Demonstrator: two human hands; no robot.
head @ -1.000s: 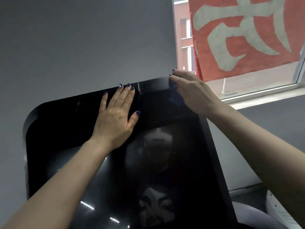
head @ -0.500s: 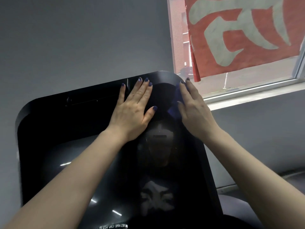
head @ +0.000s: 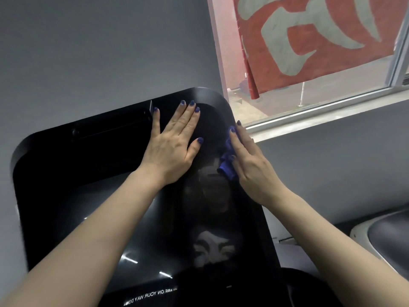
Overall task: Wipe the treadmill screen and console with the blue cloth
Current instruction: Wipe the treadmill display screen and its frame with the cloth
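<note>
From the head view, the treadmill screen fills the lower middle, a glossy black panel tilted up toward the camera, with a grey wall behind it and a window with a red banner to its upper right. The left hand lies flat near the top of the panel, fingers straight and spread, holding nothing. The right hand presses the blue cloth against the panel's right edge with fairly straight fingers; the cloth is bunched under the palm and only a small crumpled fold shows beside the thumb.

Several things could go wrong from here. The bare left palm probably leaves fresh prints on the gloss, so that patch likely needs a later pass. The cloth is wadded small, so each stroke covers a narrow band and streaks or missed strips are likely. It sits right at the edge, so a push outward could carry it off the side and drop it. Hard leaning with both hands might tilt or strain the panel.
</note>
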